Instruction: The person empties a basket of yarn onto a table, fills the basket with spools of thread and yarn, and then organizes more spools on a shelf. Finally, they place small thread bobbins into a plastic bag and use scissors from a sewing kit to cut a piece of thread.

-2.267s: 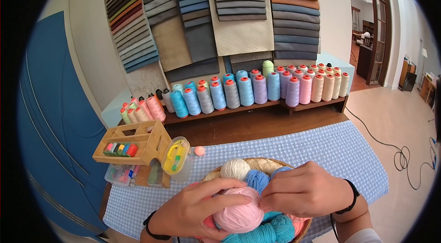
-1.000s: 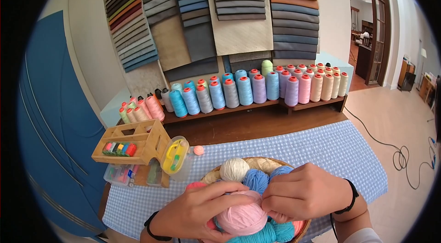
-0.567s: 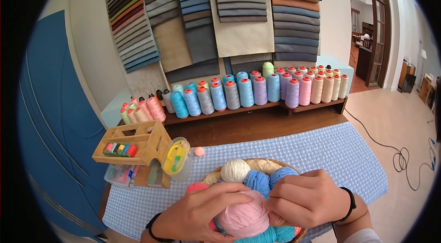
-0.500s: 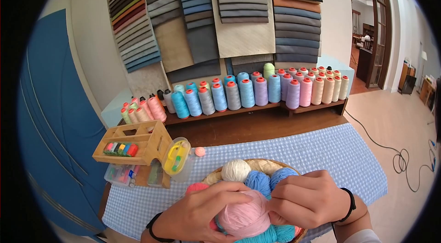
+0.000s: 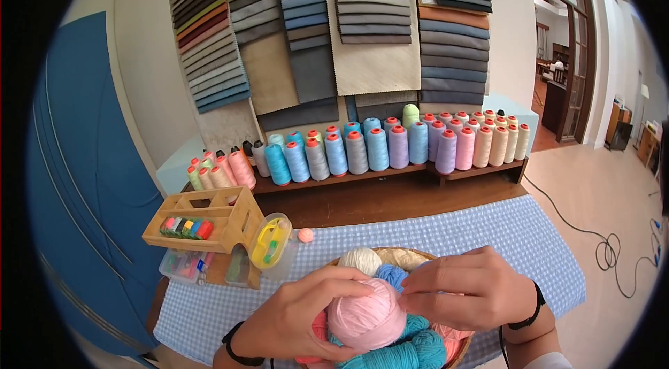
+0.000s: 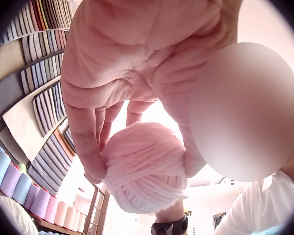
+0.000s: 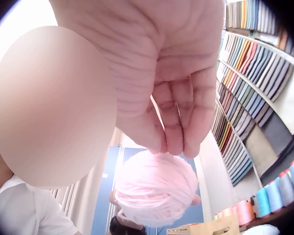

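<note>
The left hand (image 5: 300,313) grips a pink yarn ball (image 5: 366,314) above the basket, with fingers over its top and the thumb low on its side. In the left wrist view the ball (image 6: 144,169) sits between the left hand's (image 6: 137,98) fingers and thumb. Thumb and fingertips of the right hand (image 5: 470,292) meet at the ball's right side, pinching its yarn; the strand itself is too small to make out. The right wrist view has the right hand's (image 7: 171,98) bunched fingertips against the ball (image 7: 157,188).
A wicker basket (image 5: 418,255) holds white (image 5: 359,260), blue and teal (image 5: 397,356) yarn balls. To the left stand a wooden organizer (image 5: 230,226) and a clear box with a yellow handle (image 5: 270,243). A small peach ball (image 5: 305,235) lies on the checked cloth. Thread cones line the back shelf.
Both hands and the pink ball have risen a little, showing more teal yarn below. The right hand's fingers reach out straighter toward the ball. The head view has tilted slightly up.
</note>
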### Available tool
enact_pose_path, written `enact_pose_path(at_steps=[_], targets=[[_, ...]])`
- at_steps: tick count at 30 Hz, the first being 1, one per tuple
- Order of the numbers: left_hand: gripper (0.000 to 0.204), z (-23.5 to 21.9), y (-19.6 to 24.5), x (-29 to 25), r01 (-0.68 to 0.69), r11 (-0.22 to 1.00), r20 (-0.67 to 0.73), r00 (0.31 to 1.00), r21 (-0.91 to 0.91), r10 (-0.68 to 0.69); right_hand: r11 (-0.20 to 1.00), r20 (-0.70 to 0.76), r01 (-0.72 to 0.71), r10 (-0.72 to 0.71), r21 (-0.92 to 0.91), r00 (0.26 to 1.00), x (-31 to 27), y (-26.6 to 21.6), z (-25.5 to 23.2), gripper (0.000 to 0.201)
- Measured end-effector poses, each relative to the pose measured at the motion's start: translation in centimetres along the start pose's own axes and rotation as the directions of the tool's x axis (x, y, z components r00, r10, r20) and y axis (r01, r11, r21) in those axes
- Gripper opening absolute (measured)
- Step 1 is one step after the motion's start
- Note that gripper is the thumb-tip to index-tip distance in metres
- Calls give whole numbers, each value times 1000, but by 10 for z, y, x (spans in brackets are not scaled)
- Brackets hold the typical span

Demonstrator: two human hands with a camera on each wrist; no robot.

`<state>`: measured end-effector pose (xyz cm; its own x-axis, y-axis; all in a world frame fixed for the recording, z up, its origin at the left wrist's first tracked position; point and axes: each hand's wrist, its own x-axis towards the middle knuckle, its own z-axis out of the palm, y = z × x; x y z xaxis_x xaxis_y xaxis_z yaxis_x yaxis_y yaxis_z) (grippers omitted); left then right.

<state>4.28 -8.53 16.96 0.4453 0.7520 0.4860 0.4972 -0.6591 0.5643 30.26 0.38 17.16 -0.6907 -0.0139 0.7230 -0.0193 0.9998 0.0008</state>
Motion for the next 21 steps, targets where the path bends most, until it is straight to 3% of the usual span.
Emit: enact_pose_path(at_steps=[12,14,21], targets=[[74,-2,-6,-2,-34,999,76,996,-14,35,998,115,-4,-4,65,993,0,9,-1,20],[73,-3,-7,-1,-124,992,111,986,25,121,995,129,2,-15,97,992,0,8,0,21],[71,1,-3,-1,-112,993,160,981,32,106,994,207,15,-38,111,978,-2,7,2,19]])
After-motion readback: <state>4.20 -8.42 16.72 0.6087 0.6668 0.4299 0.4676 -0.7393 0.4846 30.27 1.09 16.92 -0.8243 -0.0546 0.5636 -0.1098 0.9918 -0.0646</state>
